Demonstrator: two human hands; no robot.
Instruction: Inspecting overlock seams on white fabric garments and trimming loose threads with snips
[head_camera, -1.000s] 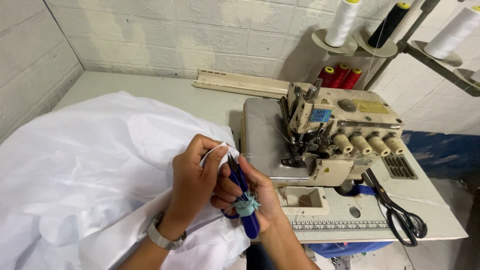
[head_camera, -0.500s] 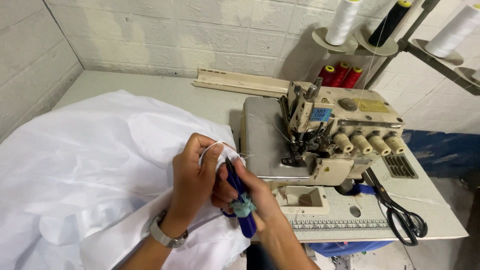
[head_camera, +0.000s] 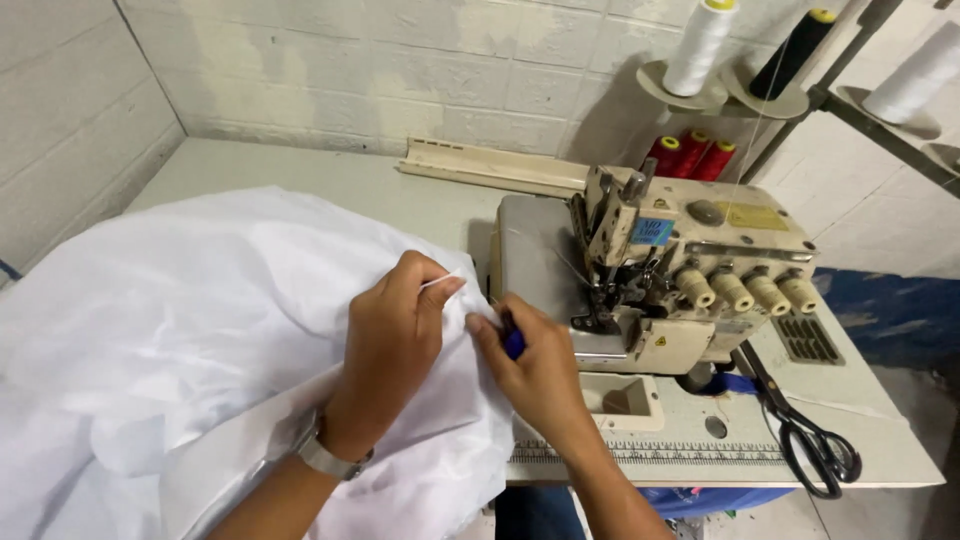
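Head view shows us, at far left, a big heap of white fabric (head_camera: 180, 340) spread over the pale surface (head_camera: 400, 190) and hanging off its near edge. Our left hand (head_camera: 390, 350), with a metal watch (head_camera: 325, 458) at the wrist, rests on the cloth; its fingers (head_camera: 440, 290) are pinched narrow on a fold of the fabric edge. Just to the right, our right hand (head_camera: 540, 375) meets it, fingers closed around a small blue-handled tool (head_camera: 514, 345), most of which is hidden in the fist, so we cannot tell its kind. Both hands touch the fabric just in front of the cream overlock sewing machine (head_camera: 690, 280).

Behind the machine lies a long cream strip (head_camera: 490, 168) against the block wall. On the machine body we see a small blue rectangular label (head_camera: 651, 231) near the needle area, a yellow rectangular plate (head_camera: 750, 216) on top, and a tiny yellow warning sticker (head_camera: 660, 341) low on the front. A rectangular recess (head_camera: 620, 398) in the surface below the machine looks to hold nothing we can make out. A printed ruler strip (head_camera: 650, 455) runs along the near edge.

Further right, three red thread spools (head_camera: 690, 158) stand behind the machine. On the rack above sit a white cone (head_camera: 700, 45), a black cone (head_camera: 795, 50) and another white cone (head_camera: 915, 75), each in its round dish. Black scissors (head_camera: 805, 430) lie on the surface at far right.
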